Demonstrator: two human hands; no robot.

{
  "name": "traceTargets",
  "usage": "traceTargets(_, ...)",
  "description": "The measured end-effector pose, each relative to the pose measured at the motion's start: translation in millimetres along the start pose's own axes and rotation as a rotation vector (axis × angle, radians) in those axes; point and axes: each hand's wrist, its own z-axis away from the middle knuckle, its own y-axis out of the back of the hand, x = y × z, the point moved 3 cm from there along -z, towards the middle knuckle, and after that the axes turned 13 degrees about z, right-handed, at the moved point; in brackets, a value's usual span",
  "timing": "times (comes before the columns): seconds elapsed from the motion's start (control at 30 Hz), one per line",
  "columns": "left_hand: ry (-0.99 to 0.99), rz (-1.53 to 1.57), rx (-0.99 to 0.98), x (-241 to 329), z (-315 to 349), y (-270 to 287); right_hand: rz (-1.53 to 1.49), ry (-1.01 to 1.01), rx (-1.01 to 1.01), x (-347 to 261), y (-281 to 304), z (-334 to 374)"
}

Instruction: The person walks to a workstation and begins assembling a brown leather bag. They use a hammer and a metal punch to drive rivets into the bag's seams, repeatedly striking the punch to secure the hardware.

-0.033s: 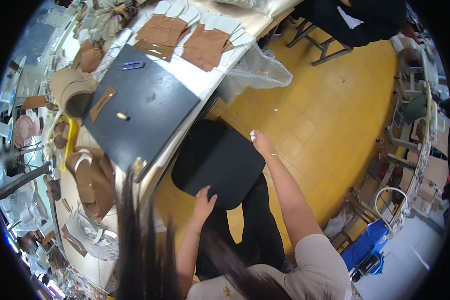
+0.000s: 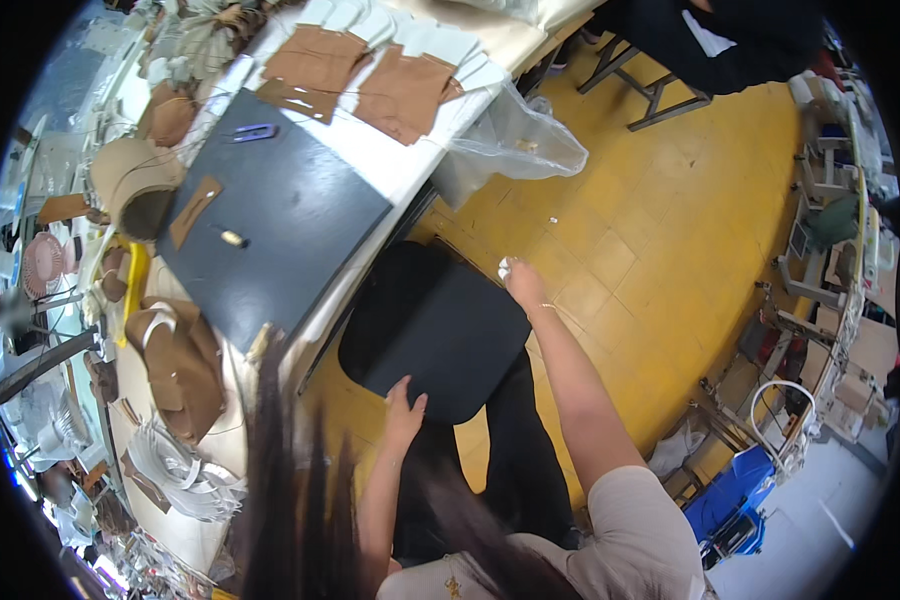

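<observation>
Holding a white piece (image 2: pixel 504 267) beside a black seat (image 2: pixel 435 328)

I observe the right hand (image 2: pixel 525 284) closed on the white piece, near the seat's far right corner. I read the left hand (image 2: pixel 404 414) as spread, its thumb apart from the fingers, at the seat's near edge; I cannot tell whether it touches. To the left, the worktop (image 2: pixel 520 46) carries a dark board (image 2: pixel 310 195), and a brown strip (image 2: pixel 194 211) lies on that board.

Yellow tiled floor (image 2: pixel 690 220); dark-legged stool (image 2: pixel 670 112); cluttered racks (image 2: pixel 818 292) at right.
</observation>
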Motion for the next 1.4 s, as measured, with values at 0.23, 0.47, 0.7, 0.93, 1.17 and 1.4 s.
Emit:
traceTargets(0.23, 0.342, -0.164, 0.296, -6.8, -26.1, -63.9, 0.077, 0.168, -0.447, 27.9, -81.3, -90.9)
traceTargets(0.47, 0.539, -0.263, 0.396, -12.3, -90.7, -134.5, -0.097, 0.306, -0.847, 30.2, -117.6, -114.0)
traceTargets(0.7, 0.627, -0.360, 0.521, -46.3, -92.2, -151.2, -0.112, 0.573, -0.412, 47.1, -104.4, -96.9)
traceTargets(0.93, 0.678, -0.405, 0.574, -34.1, -101.7, -149.9, -0.093, 0.648, -0.178, 20.4, -100.5, -113.3)
traceTargets(1.17, 0.703, -0.430, 0.605, -39.1, -101.0, -158.2, -0.142, 0.464, -0.462, 53.2, -86.9, -152.7)
traceTargets(1.4, 0.557, -0.397, 0.607, -17.4, -97.3, -155.0, 0.022, 0.532, -0.084, 92.2, -31.5, -202.5)
